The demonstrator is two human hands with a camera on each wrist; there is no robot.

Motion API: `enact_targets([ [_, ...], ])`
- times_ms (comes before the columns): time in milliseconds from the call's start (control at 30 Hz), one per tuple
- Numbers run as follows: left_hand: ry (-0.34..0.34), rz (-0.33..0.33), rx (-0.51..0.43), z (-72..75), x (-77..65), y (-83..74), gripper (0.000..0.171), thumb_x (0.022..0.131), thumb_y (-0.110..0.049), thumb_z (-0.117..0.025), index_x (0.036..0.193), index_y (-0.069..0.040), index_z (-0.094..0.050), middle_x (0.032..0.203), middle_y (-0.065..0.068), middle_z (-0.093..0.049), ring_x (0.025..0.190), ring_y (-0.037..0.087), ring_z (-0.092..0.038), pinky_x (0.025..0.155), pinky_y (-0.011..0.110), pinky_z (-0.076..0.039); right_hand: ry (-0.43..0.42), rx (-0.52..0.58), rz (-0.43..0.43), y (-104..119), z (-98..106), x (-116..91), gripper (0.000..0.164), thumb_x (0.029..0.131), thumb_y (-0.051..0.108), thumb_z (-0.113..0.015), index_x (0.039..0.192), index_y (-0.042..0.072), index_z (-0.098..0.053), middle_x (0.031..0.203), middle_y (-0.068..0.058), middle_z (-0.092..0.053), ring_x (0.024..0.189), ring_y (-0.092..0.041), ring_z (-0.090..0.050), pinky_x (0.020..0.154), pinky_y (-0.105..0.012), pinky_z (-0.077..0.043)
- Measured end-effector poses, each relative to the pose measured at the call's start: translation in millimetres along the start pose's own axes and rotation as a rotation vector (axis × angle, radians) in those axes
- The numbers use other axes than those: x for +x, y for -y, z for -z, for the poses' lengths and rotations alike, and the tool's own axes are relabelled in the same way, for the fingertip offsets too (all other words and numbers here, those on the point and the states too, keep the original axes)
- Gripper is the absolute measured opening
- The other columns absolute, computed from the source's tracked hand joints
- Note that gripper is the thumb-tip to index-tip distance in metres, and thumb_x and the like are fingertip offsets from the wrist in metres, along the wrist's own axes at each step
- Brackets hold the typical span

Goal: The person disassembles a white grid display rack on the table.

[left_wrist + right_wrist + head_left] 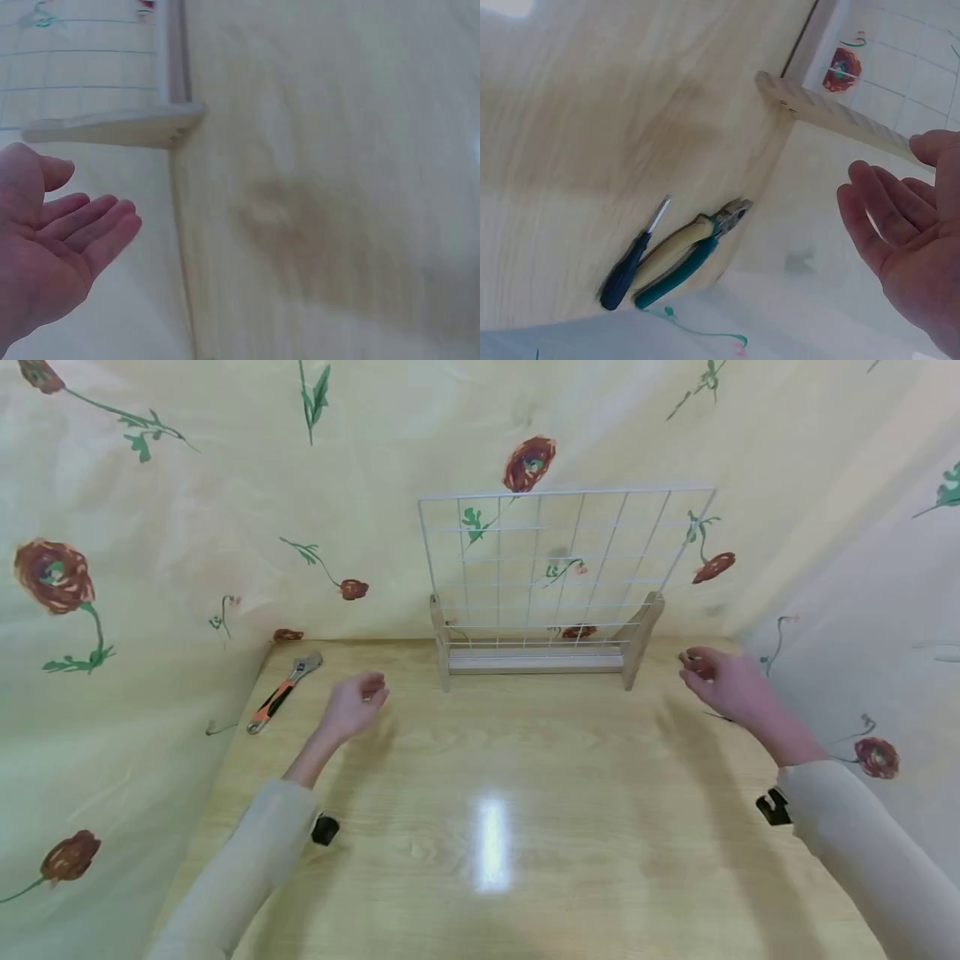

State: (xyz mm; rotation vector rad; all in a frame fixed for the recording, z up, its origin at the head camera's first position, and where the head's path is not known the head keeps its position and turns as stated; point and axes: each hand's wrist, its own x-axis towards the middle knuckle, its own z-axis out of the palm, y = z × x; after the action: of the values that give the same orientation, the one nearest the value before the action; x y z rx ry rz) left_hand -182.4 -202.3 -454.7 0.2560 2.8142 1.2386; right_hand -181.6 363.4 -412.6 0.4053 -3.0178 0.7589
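Note:
A white wire grid [573,560] stands upright in a wooden stand at the back of the table. To its left my left hand [356,703] hovers over the tabletop with loosely bent fingers and nothing in them. The left wrist view shows the same hand [67,240] beside the stand's wooden foot [120,126]. On the other side my right hand [723,681] is raised, holding nothing, its fingers relaxed. Combination pliers [686,255] with green and cream handles and a dark-handled screwdriver [634,262] lie below it; the head view mostly hides them behind this hand.
An adjustable wrench [285,692] with an orange and black handle lies at the table's left edge. Flower-patterned cloth [150,568] covers the back and sides. Light reflects off the wooden tabletop [555,760]. Small black pieces [326,829] sit at both sleeves.

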Motion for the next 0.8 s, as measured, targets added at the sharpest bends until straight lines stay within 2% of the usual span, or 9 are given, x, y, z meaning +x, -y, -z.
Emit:
enact_targets([
  [33, -0.027, -0.006, -0.045, -1.9, 9.6, -5.3, 0.037, 0.1, -0.006, -0.058, 0.131, 0.014, -0.054, 0.123, 0.03, -0.062, 0.111, 0.043, -0.062, 0.095, 0.049, -0.054, -0.024, 0.035, -0.003, 0.2, -0.4, 5.0, 0.042, 0.101, 0.011, -0.057, 0.131, -0.017, -0.051, 0.11, -0.036, -0.064, 0.093, -0.049, -0.066, 0.074, -0.061, -0.055],
  [100, -0.068, -0.005, -0.127, -5.7, 28.5, -16.5, 0.037, 0.098, -0.003, -0.059, 0.131, 0.013, -0.054, 0.121, 0.029, -0.063, 0.11, 0.042, -0.063, 0.095, 0.047, -0.054, -0.062, 0.079, -0.023, 1.3, -0.5, 15.8, 0.04, 0.101, 0.01, -0.056, 0.132, -0.015, -0.051, 0.115, -0.035, -0.063, 0.098, -0.049, -0.064, 0.079, -0.062, -0.054],
  [200, -0.078, 0.016, -0.215, -9.7, 54.9, -33.1, 0.045, 0.097, -0.002, -0.06, 0.138, 0.01, -0.048, 0.127, 0.027, -0.061, 0.115, 0.041, -0.06, 0.098, 0.046, -0.052, -0.077, 0.143, -0.083, 4.3, 1.1, 31.9, 0.046, 0.101, 0.014, -0.054, 0.138, -0.012, -0.046, 0.126, -0.035, -0.057, 0.108, -0.051, -0.06, 0.085, -0.061, -0.052],
  [267, -0.056, 0.034, -0.265, -12.2, 69.6, -41.6, 0.051, 0.097, -0.001, -0.06, 0.144, 0.007, -0.042, 0.133, 0.027, -0.056, 0.12, 0.041, -0.057, 0.1, 0.046, -0.051, -0.069, 0.18, -0.115, 7.1, 2.5, 41.7, 0.05, 0.101, 0.015, -0.054, 0.142, -0.011, -0.042, 0.133, -0.036, -0.052, 0.113, -0.051, -0.057, 0.085, -0.052, -0.056],
  [333, -0.036, 0.047, -0.295, -14.3, 81.7, -48.3, 0.056, 0.097, -0.001, -0.059, 0.148, 0.004, -0.038, 0.137, 0.027, -0.052, 0.124, 0.041, -0.054, 0.101, 0.047, -0.05, -0.049, 0.237, -0.131, 9.4, 3.8, 50.0, 0.054, 0.101, 0.014, -0.053, 0.146, -0.011, -0.036, 0.138, -0.037, -0.046, 0.116, -0.053, -0.054, 0.079, -0.035, -0.059],
  [433, -0.018, 0.035, -0.304, -18.1, 96.1, -53.3, 0.058, 0.096, 0.0, -0.06, 0.15, 0.001, -0.036, 0.139, 0.027, -0.05, 0.126, 0.042, -0.052, 0.102, 0.046, -0.049, -0.032, 0.319, -0.126, 10.7, 4.5, 59.9, 0.055, 0.101, 0.009, -0.052, 0.148, -0.011, -0.031, 0.141, -0.039, -0.04, 0.119, -0.055, -0.051, 0.067, -0.013, -0.054],
  [500, -0.013, 0.025, -0.299, -19.7, 102.6, -55.1, 0.059, 0.096, -0.001, -0.061, 0.15, 0.0, -0.037, 0.139, 0.026, -0.05, 0.125, 0.043, -0.052, 0.102, 0.046, -0.049, -0.033, 0.358, -0.117, 10.0, 4.4, 65.3, 0.056, 0.1, 0.006, -0.051, 0.149, -0.012, -0.03, 0.142, -0.04, -0.038, 0.119, -0.057, -0.05, 0.065, -0.007, -0.05],
  [600, -0.016, 0.01, -0.303, -20.7, 109.2, -56.6, 0.058, 0.095, 0.0, -0.062, 0.148, 0.0, -0.039, 0.138, 0.026, -0.052, 0.123, 0.042, -0.053, 0.101, 0.045, -0.051, -0.04, 0.381, -0.108, 8.0, 3.9, 72.8, 0.055, 0.1, 0.003, -0.052, 0.149, -0.012, -0.03, 0.142, -0.04, -0.038, 0.12, -0.057, -0.049, 0.066, -0.009, -0.052],
  [800, -0.018, -0.01, -0.319, -20.1, 116.0, -58.1, 0.056, 0.094, 0.004, -0.061, 0.147, -0.003, -0.043, 0.133, 0.026, -0.054, 0.118, 0.041, -0.057, 0.096, 0.044, -0.054, -0.042, 0.385, -0.095, 5.8, 4.2, 85.2, 0.053, 0.1, 0.001, -0.052, 0.148, -0.011, -0.031, 0.141, -0.039, -0.04, 0.118, -0.056, -0.051, 0.071, -0.021, -0.059],
])
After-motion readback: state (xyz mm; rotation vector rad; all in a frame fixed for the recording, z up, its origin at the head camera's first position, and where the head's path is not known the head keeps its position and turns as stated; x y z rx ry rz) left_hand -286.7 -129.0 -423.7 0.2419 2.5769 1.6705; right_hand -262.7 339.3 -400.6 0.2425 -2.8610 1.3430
